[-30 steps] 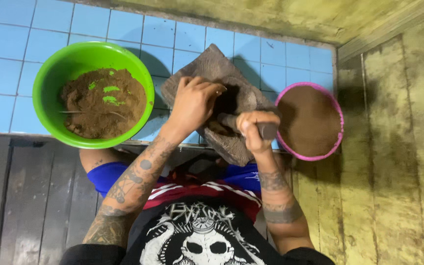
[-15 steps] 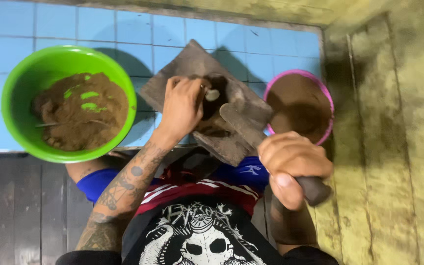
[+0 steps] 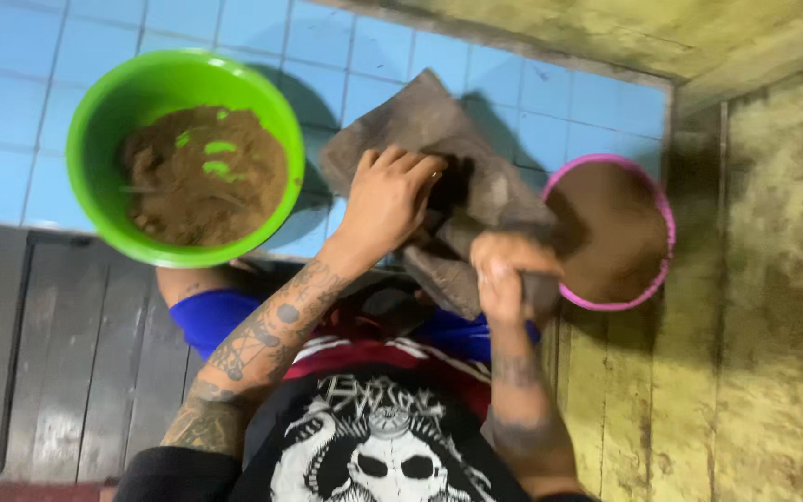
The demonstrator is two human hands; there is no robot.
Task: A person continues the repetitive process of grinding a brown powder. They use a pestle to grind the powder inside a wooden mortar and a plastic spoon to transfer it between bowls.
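Right hand [image 3: 506, 270] returning from lap to slab [image 3: 439, 153], grip closing around dark roller [image 3: 536, 288], pressing near pink bowl [image 3: 666, 223]. Left hand [image 3: 388, 200] staying flat on slab, fingers loose, holding nothing. Grinding stroke seemingly resuming. Green bowl [image 3: 104, 112] of brown mash sitting left, on floor.

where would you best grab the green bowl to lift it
Take the green bowl by its bare rim with both hands, at opposite sides, from above. The rim is wide, round and free of the brown mix filling the bottom, and the bowl sits upright on the blue tiles.
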